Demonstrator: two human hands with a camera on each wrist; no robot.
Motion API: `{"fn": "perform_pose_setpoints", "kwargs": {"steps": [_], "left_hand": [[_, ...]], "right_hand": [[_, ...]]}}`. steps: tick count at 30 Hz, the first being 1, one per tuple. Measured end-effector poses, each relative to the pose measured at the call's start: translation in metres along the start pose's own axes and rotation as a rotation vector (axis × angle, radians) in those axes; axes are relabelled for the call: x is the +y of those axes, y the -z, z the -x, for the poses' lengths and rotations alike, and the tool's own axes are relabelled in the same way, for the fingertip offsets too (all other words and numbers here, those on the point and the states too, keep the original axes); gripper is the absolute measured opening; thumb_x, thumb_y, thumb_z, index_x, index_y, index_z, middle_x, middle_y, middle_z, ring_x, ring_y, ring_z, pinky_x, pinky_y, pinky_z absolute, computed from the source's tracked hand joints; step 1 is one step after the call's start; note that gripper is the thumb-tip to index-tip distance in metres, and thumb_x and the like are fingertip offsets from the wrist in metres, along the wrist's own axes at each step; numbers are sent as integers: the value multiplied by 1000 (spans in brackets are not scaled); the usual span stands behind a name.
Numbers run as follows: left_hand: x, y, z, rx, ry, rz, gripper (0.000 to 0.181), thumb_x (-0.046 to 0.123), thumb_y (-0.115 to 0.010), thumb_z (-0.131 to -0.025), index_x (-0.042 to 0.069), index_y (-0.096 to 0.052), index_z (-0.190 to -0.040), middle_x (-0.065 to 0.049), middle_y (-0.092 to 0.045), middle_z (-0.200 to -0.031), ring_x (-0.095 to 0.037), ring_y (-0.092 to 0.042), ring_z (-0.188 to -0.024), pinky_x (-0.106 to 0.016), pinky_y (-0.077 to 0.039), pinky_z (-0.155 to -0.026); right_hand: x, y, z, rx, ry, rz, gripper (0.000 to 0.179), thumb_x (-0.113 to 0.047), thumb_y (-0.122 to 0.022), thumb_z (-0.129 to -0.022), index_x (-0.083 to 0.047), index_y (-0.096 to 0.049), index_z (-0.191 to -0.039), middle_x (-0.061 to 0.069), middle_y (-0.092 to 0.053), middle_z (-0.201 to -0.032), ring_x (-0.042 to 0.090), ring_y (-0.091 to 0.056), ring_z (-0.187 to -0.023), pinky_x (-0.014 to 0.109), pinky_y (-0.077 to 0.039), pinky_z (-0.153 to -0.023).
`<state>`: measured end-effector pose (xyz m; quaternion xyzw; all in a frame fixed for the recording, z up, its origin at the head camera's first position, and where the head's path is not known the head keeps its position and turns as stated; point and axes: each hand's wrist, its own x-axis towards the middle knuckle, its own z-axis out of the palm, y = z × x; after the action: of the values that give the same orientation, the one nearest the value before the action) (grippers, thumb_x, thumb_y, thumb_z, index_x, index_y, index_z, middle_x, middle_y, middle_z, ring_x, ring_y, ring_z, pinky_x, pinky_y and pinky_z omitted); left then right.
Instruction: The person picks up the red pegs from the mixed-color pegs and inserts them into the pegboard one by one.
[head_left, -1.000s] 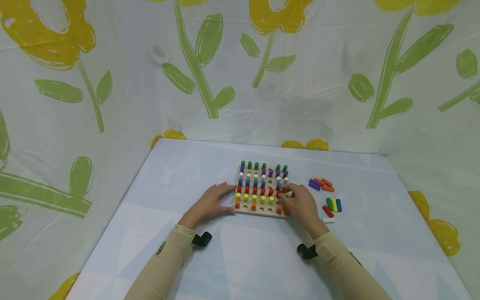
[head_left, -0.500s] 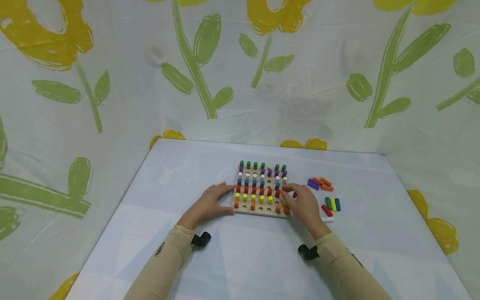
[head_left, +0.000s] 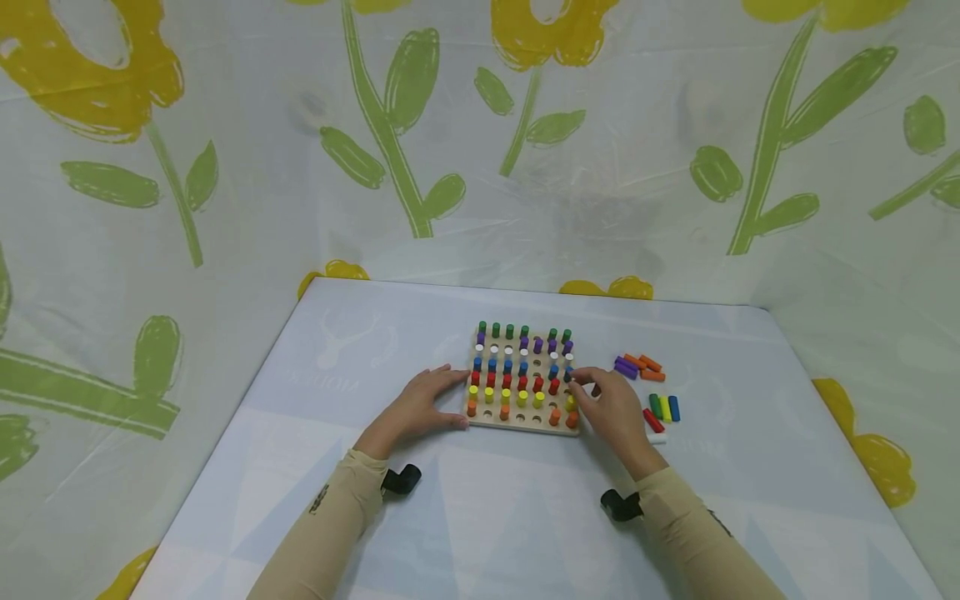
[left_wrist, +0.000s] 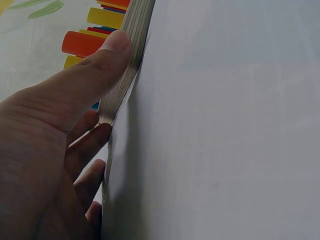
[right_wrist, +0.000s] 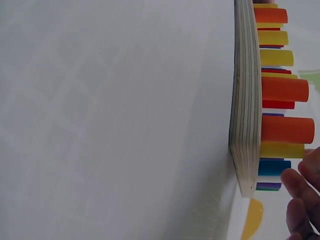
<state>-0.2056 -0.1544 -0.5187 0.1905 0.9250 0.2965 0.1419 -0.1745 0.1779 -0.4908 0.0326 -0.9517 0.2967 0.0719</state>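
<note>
A wooden pegboard bears rows of upright coloured pegs, with some bare holes between them. My left hand rests against its left side, thumb on the front edge and fingers loosely spread along the side, as the left wrist view shows. My right hand is at the board's right edge, thumb and index fingertips at the top of a blue peg standing in the last column. A yellow peg and an orange peg stand nearer me in that column; the right hand's other fingers are bent.
Loose purple pegs and orange pegs lie right of the board. Closer to me are green, yellow and blue pegs side by side, a red peg and a white peg partly behind the right wrist. A flowered curtain backs the table.
My right hand has moved slightly right, from the red peg in the second-last column to the blue peg in the last one. The left hand stays at the board.
</note>
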Motion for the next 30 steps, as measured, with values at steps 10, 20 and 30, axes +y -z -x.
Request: {"fn": "perform_pose_setpoints", "kwargs": {"steps": [10, 20, 30], "left_hand": [[2, 2, 0, -1, -3, 1, 90, 51, -83, -81, 24, -43, -157, -3, -38, -162, -24, -22, -154, -47, -10, -128], [0, 1, 0, 0, -8, 7, 91, 52, -83, -81, 23, -42, -157, -3, -38, -162, -25, -23, -154, -47, -10, -128], [0, 2, 1, -4, -15, 20, 90, 53, -82, -81, 23, -42, -157, -4, -37, -163, -26, -21, -154, -47, -9, -128]], "right_hand": [[5, 2, 0, -7, 1, 12, 26, -25, -67, -99, -8, -73, -118, 7, -73, -107, 23, -58, -91, 36, -50, -77], [6, 3, 2, -4, -8, 22, 26, -25, -68, -99, -9, -73, -118, 7, -73, -108, 24, -59, -92, 38, -52, -78], [11, 4, 6, 24, -19, 34, 24, -25, -69, -98, -10, -74, -117, 6, -73, -107, 24, -58, -91, 36, -50, -76]]}}
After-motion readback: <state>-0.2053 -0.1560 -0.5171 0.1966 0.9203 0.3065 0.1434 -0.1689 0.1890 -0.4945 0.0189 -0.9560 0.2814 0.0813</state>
